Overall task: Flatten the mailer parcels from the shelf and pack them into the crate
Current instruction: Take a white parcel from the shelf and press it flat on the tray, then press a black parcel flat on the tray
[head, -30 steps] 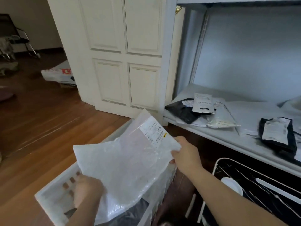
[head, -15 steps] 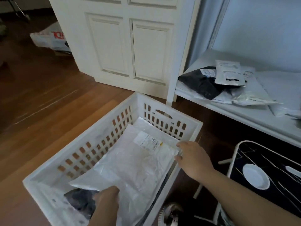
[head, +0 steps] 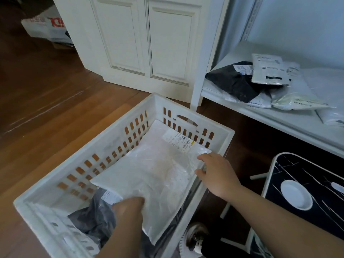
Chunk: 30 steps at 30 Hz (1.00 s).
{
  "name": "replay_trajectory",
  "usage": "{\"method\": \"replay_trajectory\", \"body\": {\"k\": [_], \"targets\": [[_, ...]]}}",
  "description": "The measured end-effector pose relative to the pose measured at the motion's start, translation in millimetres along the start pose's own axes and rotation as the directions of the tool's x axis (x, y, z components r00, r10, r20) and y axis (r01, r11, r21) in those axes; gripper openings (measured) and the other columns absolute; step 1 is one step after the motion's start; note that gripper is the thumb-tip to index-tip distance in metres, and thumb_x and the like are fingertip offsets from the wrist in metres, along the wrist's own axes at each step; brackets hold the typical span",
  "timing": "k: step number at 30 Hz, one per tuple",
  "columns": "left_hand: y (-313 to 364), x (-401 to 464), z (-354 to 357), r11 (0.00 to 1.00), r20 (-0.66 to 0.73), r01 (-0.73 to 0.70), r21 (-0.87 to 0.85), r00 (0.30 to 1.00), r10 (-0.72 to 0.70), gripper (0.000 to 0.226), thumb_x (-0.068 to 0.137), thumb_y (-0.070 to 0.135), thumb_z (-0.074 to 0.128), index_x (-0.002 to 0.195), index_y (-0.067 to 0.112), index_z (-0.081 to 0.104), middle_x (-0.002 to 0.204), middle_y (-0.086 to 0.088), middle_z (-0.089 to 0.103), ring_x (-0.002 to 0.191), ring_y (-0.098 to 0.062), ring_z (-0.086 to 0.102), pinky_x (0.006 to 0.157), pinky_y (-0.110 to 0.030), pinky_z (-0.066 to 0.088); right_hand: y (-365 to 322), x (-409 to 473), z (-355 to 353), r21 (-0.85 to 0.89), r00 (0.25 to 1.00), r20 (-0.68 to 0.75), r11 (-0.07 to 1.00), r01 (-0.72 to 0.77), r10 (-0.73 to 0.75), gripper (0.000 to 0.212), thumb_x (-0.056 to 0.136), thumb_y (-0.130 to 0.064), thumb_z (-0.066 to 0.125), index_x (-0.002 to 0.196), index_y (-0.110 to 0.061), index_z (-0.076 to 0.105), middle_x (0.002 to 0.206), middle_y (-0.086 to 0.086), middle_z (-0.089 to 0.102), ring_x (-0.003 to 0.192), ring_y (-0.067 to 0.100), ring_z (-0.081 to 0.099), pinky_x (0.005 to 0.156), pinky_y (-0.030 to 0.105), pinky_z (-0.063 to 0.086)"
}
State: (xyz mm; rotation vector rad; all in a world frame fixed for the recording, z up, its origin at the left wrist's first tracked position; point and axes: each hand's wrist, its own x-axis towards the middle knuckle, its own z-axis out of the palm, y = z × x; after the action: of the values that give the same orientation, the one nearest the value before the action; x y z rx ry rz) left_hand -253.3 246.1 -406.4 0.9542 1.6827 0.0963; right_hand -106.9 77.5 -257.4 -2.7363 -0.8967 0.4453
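Note:
A white slotted crate (head: 226,135) stands on the wooden floor. Inside it lies a flat white mailer (head: 154,175) with a printed label at its far end. It rests on a crumpled dark grey mailer (head: 89,218). My left hand (head: 128,207), blurred, pinches the white mailer's near edge. At the mailer's right edge, by the crate's rim, my right hand (head: 217,172) touches it with loosely bent fingers. More parcels sit on the white shelf (head: 279,121) at the right: a black mailer (head: 232,81) and pale pouches (head: 268,71) stacked over it.
A white panelled door (head: 149,43) stands behind the crate. A black wire-framed tray with a white plate (head: 296,194) sits low at the right, under the shelf. A printed bag (head: 44,27) lies on the floor far left. A round dark object (head: 195,239) is beside the crate's near right.
The white mailer went from being held up above the crate to lying flat inside it. Both hands came down with it, and my view tilted downward.

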Motion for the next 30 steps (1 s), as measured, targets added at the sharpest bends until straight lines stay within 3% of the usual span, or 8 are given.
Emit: {"method": "replay_trajectory", "body": {"k": [3, 5, 7, 8, 12, 20, 24, 30], "targets": [[5.4, -28.4, -6.0, 0.868, -0.41, -0.132, 0.479, 0.84, 0.355, 0.052, 0.097, 0.015, 0.029, 0.148, 0.007, 0.02, 0.15, -0.025, 0.03, 0.129, -0.039, 0.043, 0.106, -0.049, 0.039, -1.6, -0.2, 1.5, -0.021, 1.0, -0.011, 1.0, 0.0, 0.0, 0.048, 0.096, -0.039, 0.053, 0.14, -0.024, 0.044, 0.139, -0.004, 0.049, 0.13, 0.016, 0.042, 0.109, 0.035, 0.03], [8.1, -44.2, 7.2, 0.48, -0.06, -0.27, 0.835, 0.821, 0.567, 0.088, 0.093, 0.03, 0.053, 0.152, 0.018, -0.011, 0.158, -0.021, -0.014, 0.147, -0.038, 0.002, 0.119, -0.053, 0.012, -3.0, -1.0, 2.9, -0.052, 1.0, -0.014, 0.999, -0.001, 0.0, 0.048, 0.096, -0.04, 0.053, 0.139, -0.024, 0.044, 0.139, -0.003, 0.049, 0.129, 0.017, 0.042, 0.108, 0.035, 0.03], [9.2, -48.7, 17.7, 0.083, 0.377, -0.498, 0.863, 0.745, 0.551, 0.102, 0.089, 0.047, 0.058, 0.146, 0.035, -0.025, 0.15, -0.007, -0.039, 0.142, -0.034, -0.026, 0.116, -0.059, -0.002, -4.2, -1.7, 4.2, -0.068, 1.0, -0.019, 0.998, 0.001, -0.003, 0.047, 0.095, -0.04, 0.053, 0.139, -0.024, 0.045, 0.138, -0.004, 0.049, 0.128, 0.016, 0.043, 0.108, 0.034, 0.031], [11.2, -50.9, 23.5, 0.03, 0.493, -0.571, 0.82, 0.732, 0.47, 0.098, 0.089, 0.052, 0.057, 0.144, 0.043, -0.023, 0.149, -0.001, -0.041, 0.141, -0.033, -0.029, 0.113, -0.064, 0.0, -4.0, -1.6, 4.5, -0.074, 1.0, -0.02, 0.997, 0.004, -0.005, 0.047, 0.095, -0.04, 0.053, 0.139, -0.025, 0.045, 0.137, -0.004, 0.05, 0.128, 0.016, 0.043, 0.108, 0.034, 0.031], [8.5, -32.7, 51.0, 0.153, 0.608, -0.657, 0.738, 0.746, 0.271, 0.086, 0.087, 0.061, 0.053, 0.143, 0.056, -0.011, 0.15, 0.009, -0.04, 0.141, -0.033, -0.03, 0.103, -0.076, 0.016, 1.1, 0.4, 6.1, -0.06, 0.999, 0.007, 0.998, 0.036, -0.036, 0.046, 0.096, -0.039, 0.051, 0.139, -0.024, 0.044, 0.137, -0.004, 0.049, 0.127, 0.015, 0.043, 0.108, 0.032, 0.03], [-7.0, 8.4, 74.7, 0.053, 0.626, -0.635, 0.77, 0.769, 0.128, 0.097, 0.077, 0.072, 0.056, 0.146, 0.052, -0.01, 0.138, -0.003, -0.054, 0.138, -0.042, -0.031, 0.115, -0.063, 0.003, 15.4, 6.7, 0.6, 0.178, 0.997, 0.064, 0.984, 0.028, -0.04, 0.048, 0.093, -0.037, 0.058, 0.137, -0.022, 0.048, 0.136, -0.004, 0.051, 0.124, 0.013, 0.047, 0.104, 0.029, 0.039], [35.2, -21.0, 84.7, 0.074, 0.549, -0.588, 0.805, 0.787, 0.282, 0.08, 0.083, 0.057, 0.061, 0.15, 0.041, 0.02, 0.156, -0.01, -0.029, 0.145, -0.036, -0.019, 0.116, -0.06, 0.006, 21.9, -5.2, -12.1, 0.433, 0.999, 0.036, 0.902, -0.005, -0.012, 0.041, 0.092, -0.027, 0.063, 0.131, -0.018, 0.055, 0.131, -0.002, 0.056, 0.12, 0.01, 0.051, 0.1, 0.025, 0.042], [112.4, -143.3, 94.8, 0.076, 0.53, -0.746, 0.662, 0.537, 0.656, 0.054, 0.096, 0.033, 0.052, 0.145, 0.018, 0.038, 0.16, -0.01, 0.008, 0.143, -0.03, 0.024, 0.112, -0.046, 0.03, 63.4, -56.0, -35.0, 0.331, 0.996, -0.053, 0.942, -0.044, 0.065, 0.031, 0.093, -0.028, 0.058, 0.123, -0.018, 0.06, 0.125, 0.001, 0.056, 0.116, 0.017, 0.052, 0.097, 0.029, 0.043]]}}
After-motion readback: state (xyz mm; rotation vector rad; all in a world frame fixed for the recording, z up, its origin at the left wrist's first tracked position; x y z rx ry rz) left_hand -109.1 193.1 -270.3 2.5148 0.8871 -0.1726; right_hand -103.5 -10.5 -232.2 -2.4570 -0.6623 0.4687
